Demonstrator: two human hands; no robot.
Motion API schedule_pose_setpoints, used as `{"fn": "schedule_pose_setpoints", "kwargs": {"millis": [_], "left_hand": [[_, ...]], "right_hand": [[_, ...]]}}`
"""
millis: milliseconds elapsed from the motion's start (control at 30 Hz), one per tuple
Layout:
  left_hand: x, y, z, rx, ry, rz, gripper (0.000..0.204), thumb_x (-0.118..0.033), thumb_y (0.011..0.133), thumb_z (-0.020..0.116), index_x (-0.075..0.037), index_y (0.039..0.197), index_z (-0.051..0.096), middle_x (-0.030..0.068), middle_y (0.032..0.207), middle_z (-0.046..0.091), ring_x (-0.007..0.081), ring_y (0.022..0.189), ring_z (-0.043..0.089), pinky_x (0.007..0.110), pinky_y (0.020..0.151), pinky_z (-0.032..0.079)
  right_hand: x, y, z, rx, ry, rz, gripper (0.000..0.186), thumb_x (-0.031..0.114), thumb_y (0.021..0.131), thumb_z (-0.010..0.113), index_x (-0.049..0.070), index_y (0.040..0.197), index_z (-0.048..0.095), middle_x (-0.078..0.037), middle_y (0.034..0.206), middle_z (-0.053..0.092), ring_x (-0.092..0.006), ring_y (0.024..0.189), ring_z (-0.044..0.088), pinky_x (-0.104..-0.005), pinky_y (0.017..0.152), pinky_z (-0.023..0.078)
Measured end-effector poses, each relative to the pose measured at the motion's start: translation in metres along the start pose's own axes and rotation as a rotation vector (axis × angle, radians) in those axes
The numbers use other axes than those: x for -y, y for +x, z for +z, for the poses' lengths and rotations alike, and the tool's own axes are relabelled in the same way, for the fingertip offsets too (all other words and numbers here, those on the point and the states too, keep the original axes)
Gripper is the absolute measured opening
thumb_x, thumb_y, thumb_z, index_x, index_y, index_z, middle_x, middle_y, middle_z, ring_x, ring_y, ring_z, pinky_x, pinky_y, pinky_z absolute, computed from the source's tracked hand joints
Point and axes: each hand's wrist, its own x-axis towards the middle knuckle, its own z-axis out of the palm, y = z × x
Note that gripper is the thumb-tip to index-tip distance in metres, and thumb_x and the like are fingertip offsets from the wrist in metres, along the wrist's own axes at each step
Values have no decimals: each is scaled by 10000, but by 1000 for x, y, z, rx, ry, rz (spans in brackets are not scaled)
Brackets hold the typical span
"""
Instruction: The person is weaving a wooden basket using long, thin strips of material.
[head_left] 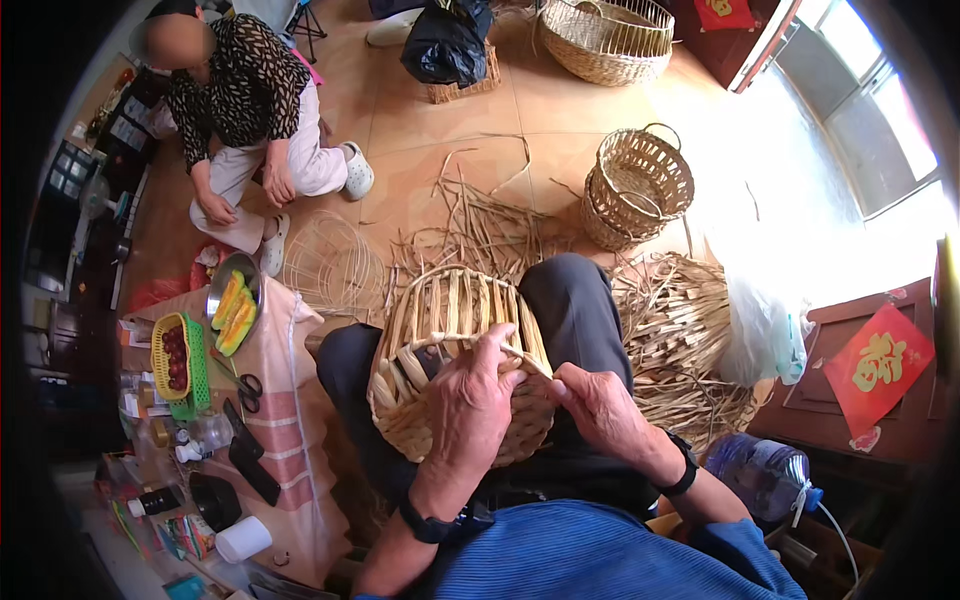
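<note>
A partly woven basket (400, 425) of pale, flat plant strands rests tilted on my lap, between my knees. Its lower wall is closely woven, while bare upright ribs span the far side. My left hand (468, 395) is closed on the basket's edge, fingers bent over the weave and thumb toward the right. Just right of it, my right hand (602, 408) pinches a strand (535, 364) at the basket's right side. The fingertips of both hands nearly meet there. Part of the weave lies hidden behind my left hand.
Loose strands (470, 225) litter the floor ahead, beside a wire frame (333, 252). A strand heap (680, 335) and stacked baskets (640, 185) are at right, near a water jug (757, 475). A cluttered table (290, 400) with scissors (249, 392) stands left; a person (250, 110) sits beyond.
</note>
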Motion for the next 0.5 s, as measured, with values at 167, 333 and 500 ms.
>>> {"fn": "schedule_pose_setpoints", "kwargs": {"millis": [167,333,500], "left_hand": [[8,0,-12,-1,-27,165,640,-56,844,887,-86,1408,586,140,992,779,334,945,775,431,813,593],[7,3,-27,38,-51,167,476,-5,932,786,-54,1362,590,161,1035,783,342,966,781,428,817,604],[10,-3,-29,31,-91,211,308,30,1009,668,-35,1304,610,188,1059,777,373,976,775,434,820,605]], "right_hand": [[5,-3,-20,135,225,93,331,301,1145,583,-1,1019,629,-248,794,623,-421,729,609,-464,696,503],[-13,-21,-56,228,231,116,373,345,1154,564,18,1008,671,-81,756,598,-208,694,561,-364,682,493],[-56,-43,-84,233,586,296,365,356,1140,612,33,990,692,19,759,642,-47,642,552,-234,588,463]]}}
